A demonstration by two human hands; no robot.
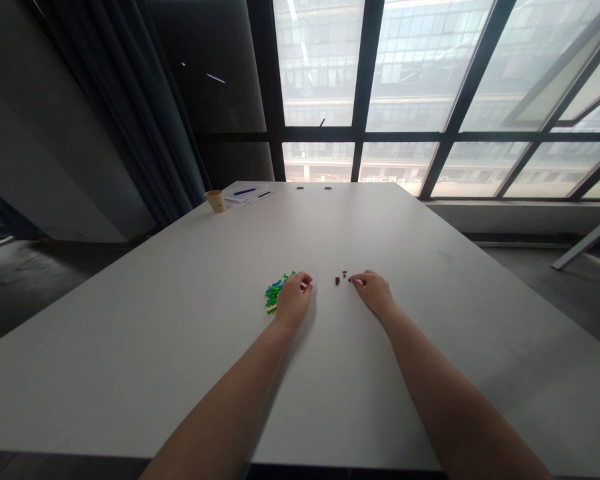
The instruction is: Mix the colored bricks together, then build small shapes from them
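My left hand rests on the white table with its fingers curled in, right beside a small pile of green and blue bricks. What its fingertips hold is too small to make out. My right hand lies a little to the right, fingers pinched together at a tiny dark piece. Two more small dark pieces lie on the table between the hands.
A tan paper cup stands at the table's far left corner beside papers with a blue pen. Two round cable holes sit near the far edge. Large windows and a dark curtain lie beyond.
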